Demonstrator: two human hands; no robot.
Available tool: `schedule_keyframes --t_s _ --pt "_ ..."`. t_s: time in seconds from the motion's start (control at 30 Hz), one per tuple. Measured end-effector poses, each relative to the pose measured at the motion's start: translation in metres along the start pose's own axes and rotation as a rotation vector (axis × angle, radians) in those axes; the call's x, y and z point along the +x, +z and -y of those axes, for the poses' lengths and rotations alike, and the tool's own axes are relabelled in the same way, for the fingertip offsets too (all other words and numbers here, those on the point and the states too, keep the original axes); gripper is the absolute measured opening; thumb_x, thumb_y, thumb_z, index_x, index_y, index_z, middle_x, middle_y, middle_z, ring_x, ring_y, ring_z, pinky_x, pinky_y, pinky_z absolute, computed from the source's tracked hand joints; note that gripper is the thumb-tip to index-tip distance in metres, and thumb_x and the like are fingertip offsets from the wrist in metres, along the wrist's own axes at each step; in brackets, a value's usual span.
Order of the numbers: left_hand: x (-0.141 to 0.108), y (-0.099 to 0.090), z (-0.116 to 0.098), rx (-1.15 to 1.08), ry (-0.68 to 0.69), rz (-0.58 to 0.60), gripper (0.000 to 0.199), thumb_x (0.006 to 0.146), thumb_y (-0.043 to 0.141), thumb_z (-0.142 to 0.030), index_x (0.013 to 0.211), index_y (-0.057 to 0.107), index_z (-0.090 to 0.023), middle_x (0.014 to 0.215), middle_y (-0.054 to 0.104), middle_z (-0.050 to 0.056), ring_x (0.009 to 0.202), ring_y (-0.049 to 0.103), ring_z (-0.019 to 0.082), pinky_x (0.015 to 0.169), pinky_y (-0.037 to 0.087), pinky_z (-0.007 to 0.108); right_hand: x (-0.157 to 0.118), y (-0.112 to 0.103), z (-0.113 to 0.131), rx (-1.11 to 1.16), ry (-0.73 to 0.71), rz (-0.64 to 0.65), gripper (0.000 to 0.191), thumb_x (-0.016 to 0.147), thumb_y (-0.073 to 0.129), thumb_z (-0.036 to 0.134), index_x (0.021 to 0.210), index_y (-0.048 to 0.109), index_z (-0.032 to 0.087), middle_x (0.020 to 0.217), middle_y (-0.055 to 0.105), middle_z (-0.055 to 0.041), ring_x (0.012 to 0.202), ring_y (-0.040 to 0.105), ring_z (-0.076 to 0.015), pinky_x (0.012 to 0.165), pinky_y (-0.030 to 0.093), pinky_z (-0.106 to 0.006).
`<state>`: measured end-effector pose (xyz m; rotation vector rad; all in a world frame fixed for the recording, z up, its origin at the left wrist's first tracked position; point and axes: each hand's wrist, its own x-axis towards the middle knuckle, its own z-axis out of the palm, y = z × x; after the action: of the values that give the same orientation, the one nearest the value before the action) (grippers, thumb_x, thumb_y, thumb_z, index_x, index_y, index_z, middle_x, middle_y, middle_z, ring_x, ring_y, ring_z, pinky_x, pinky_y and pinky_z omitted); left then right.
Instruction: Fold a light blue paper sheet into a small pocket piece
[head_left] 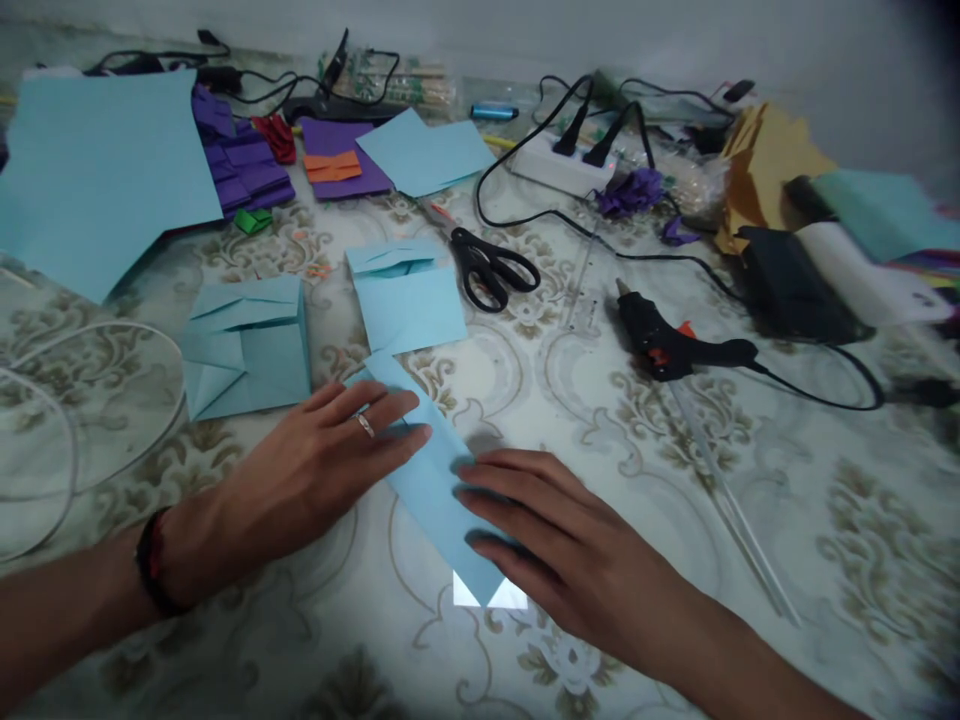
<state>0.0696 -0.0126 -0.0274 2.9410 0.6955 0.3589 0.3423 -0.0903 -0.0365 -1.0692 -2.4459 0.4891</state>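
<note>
Hands, left [322,455] and right [551,525], flat on folded blue strip [442,480], lower center of frame, fingers slightly spread. Folded blue box [251,350] left of center; black scissors [491,265] upper center, on bench [645,620].

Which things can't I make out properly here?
Head view, long blue paper: partly hidden under the left hand and the right hand.
Head view, packets at the back: print too small to read.
Head view, white object at right: blurred.
Head view, right forearm: cut off by bottom edge.
</note>
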Motion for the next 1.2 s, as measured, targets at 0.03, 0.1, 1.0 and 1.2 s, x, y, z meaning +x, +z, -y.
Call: schedule_keyframes --t_s 0.03,0.1,1.0,1.2 --pt "-0.001 0.000 -0.005 0.006 -0.015 0.004 0.035 0.105 0.041 -0.007 0.132 0.062 -0.014 0.137 0.065 0.013 0.121 0.062 0.028 0.095 0.055 0.043 0.000 0.000 0.000 0.011 -0.003 -0.001 0.025 0.101 0.061 0.022 0.123 0.070 0.012 0.128 0.072 -0.0125 0.128 0.060 -0.0267 0.106 0.059 -0.042" --pt "-0.003 0.003 -0.015 0.051 -0.091 -0.059 0.028 0.106 0.050 -0.022 0.129 0.064 -0.015 0.136 0.067 0.013 0.115 0.065 0.030 0.091 0.055 0.045 0.000 -0.001 0.000 0.036 -0.004 -0.002 0.026 0.101 0.063 0.022 0.123 0.070 0.012 0.127 0.072 -0.0128 0.127 0.060 -0.0268 0.105 0.059 -0.042" --pt "-0.008 0.017 -0.013 -0.094 0.021 -0.034 0.042 0.096 0.052 -0.006 0.134 0.063 -0.020 0.146 0.064 0.004 0.144 0.050 0.026 0.127 0.030 0.050 0.010 -0.011 -0.014 -0.070 0.025 0.126 0.044 0.101 0.062 0.034 0.141 0.058 0.014 0.158 0.049 -0.0156 0.151 0.039 -0.0292 0.120 0.044 -0.053" --pt "-0.004 0.013 -0.012 -0.076 -0.054 -0.072 0.029 0.100 0.052 -0.017 0.127 0.063 -0.010 0.140 0.063 0.019 0.141 0.054 0.029 0.118 0.048 0.044 0.024 -0.014 -0.014 -0.067 0.002 0.170 0.044 0.103 0.058 0.040 0.137 0.061 0.013 0.156 0.052 -0.0147 0.151 0.041 -0.0279 0.121 0.043 -0.051"
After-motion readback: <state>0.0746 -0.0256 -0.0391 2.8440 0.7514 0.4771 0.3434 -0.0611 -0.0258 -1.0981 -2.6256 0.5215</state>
